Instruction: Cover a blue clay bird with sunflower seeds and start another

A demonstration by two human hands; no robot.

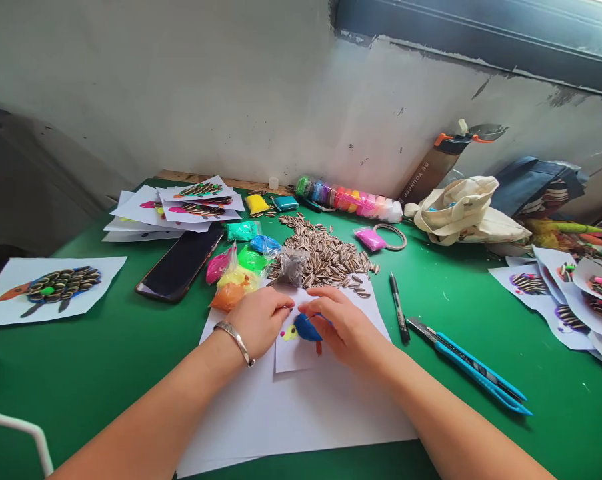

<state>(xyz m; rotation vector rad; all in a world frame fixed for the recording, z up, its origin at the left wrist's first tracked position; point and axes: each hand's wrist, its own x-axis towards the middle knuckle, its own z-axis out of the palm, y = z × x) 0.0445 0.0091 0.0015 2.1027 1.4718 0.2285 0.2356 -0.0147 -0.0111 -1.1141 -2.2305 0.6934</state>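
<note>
A small white card (291, 360) lies on larger white sheets (291, 413) at the front centre. On it is a clay figure with a blue body (308, 328), a yellow head (290, 332) and a reddish-brown leg. My left hand (261, 317), with a silver bracelet, is at the card's upper left, its fingertips pinched together; what they hold is too small to name. My right hand (343, 327) arches over the blue body with thumb and fingers curved apart, partly covering it. Striped sunflower seeds (323, 250) are heaped just beyond both hands.
Clay bags (235, 277) and a phone (181, 261) lie left of the seeds. A pen (399, 310) and a blue cutter (471, 363) are at the right. Finished seed pictures (55, 290) lie on both sides. A cloth bag (461, 213) and bottle (431, 163) stand at the back.
</note>
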